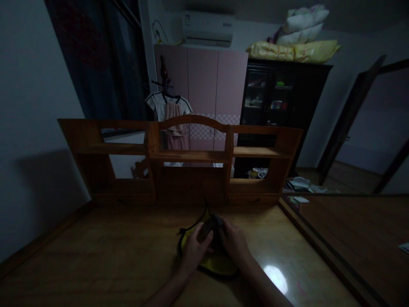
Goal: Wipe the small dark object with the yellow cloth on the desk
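Note:
A yellow-green piece with a black edge (220, 265), which looks like an opened-out zip case or pouch, lies on the wooden tabletop (128, 256). Its pointed top corner sticks up beyond my hands. Over its middle, my left hand (194, 247) has its thumb and fingers closed around a dark object (207, 229). My right hand (235, 243) closes on the other side of that same object, near its greyish upper end. Dim light and my fingers hide what kind of object it is, and whether it is attached to the yellow-green piece.
A wooden shelf unit (188, 157) stands along the tabletop's far edge. Behind it are a pink wardrobe (203, 81), a dark cabinet (287, 89) and hanging clothes (174, 113). A raised wooden rim (315, 241) runs down the right side. Lamp glare shows at lower right.

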Tool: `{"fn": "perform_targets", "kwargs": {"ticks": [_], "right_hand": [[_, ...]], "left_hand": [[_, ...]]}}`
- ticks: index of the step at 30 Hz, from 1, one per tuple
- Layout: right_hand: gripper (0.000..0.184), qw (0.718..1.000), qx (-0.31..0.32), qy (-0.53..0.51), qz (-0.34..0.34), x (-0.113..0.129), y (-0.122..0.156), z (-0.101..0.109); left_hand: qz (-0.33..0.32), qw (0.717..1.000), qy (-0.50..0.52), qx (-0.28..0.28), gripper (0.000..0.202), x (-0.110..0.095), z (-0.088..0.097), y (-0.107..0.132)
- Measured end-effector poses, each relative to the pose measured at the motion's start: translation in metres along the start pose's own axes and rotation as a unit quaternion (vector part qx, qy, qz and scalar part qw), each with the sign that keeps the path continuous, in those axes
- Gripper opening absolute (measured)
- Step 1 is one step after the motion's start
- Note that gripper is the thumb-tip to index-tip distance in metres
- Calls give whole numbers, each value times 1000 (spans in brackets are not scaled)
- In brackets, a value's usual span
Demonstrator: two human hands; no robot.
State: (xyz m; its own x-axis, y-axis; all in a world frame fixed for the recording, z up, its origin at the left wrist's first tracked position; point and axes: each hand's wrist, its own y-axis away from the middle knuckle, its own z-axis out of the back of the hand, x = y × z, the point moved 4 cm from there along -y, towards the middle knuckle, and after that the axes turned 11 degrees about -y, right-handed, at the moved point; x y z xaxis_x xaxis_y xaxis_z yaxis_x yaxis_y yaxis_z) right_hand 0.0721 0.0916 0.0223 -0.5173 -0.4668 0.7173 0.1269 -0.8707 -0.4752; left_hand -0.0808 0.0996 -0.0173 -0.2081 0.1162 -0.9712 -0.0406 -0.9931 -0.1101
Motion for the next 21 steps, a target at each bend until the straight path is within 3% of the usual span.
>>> {"fn": "perform_targets", "kwargs": {"ticks": [5,9,12,15,17,21], "right_hand": [[34,995,21,-94,-12,-11,1,-8],[39,982,3,-159,-101,-27,1,-11],[39,949,44,-268,-162,-32,1,-19],[40,917,71,-341,-196,-28,3,-25],[40,924,61,-328,-189,-23,3,-25],[34,970,31,-204,-129,-9,2,-12]], "left_hand": [[-27,999,1,18,49,-2,-3,3],[10,999,5,34,44,0,-4,4],[47,996,37,65,44,0,-4,6],[49,996,47,53,44,-1,-1,7],[47,997,49,46,44,-1,0,7],[37,996,62,52,46,0,-2,5]]}}
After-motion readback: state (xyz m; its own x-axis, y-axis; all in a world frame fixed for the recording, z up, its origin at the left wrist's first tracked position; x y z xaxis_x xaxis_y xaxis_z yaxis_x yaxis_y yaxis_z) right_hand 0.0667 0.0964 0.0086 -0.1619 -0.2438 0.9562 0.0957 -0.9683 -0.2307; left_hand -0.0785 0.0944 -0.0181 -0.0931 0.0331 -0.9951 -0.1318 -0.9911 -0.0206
